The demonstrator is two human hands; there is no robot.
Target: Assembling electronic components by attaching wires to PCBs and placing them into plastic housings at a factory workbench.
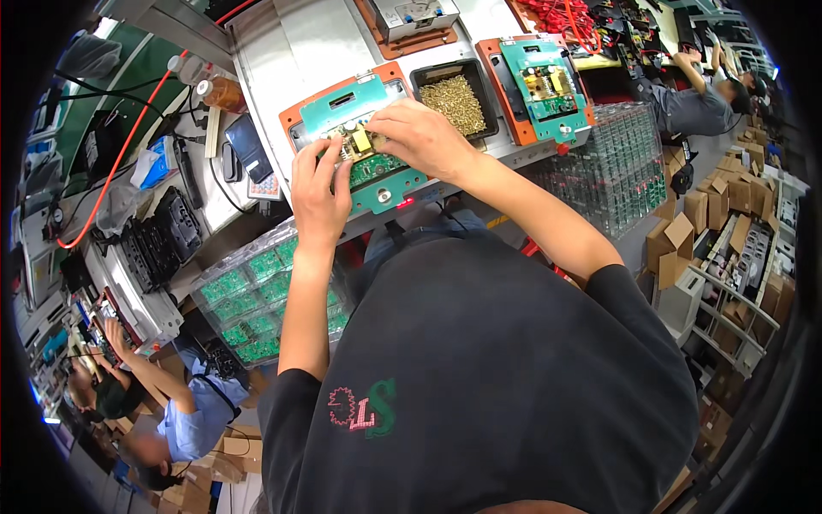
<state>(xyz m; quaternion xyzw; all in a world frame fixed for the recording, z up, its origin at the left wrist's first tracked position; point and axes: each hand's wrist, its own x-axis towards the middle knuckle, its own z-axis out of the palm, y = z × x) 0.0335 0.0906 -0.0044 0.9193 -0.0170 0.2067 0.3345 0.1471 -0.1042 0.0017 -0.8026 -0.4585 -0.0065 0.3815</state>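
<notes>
A green circuit board [374, 170] with a yellow transformer and other parts lies in a teal fixture [402, 187] on an orange base, right in front of me. My left hand [320, 190] is at the board's left side, fingers bent and closed on its edge and parts. From the right, my right hand [425, 140] reaches over the board, its thumb and fingers closed at the far right corner by the yellow transformer. The fingertips hide part of the board's rim.
A black bin [456, 104] of small brass-coloured pieces sits right of the fixture. Beyond it stands a second teal fixture [533, 81] holding another board. Stacked trays of boards [250, 295] flank me below the bench edge. Bottles [220, 95] and a phone [248, 147] lie left.
</notes>
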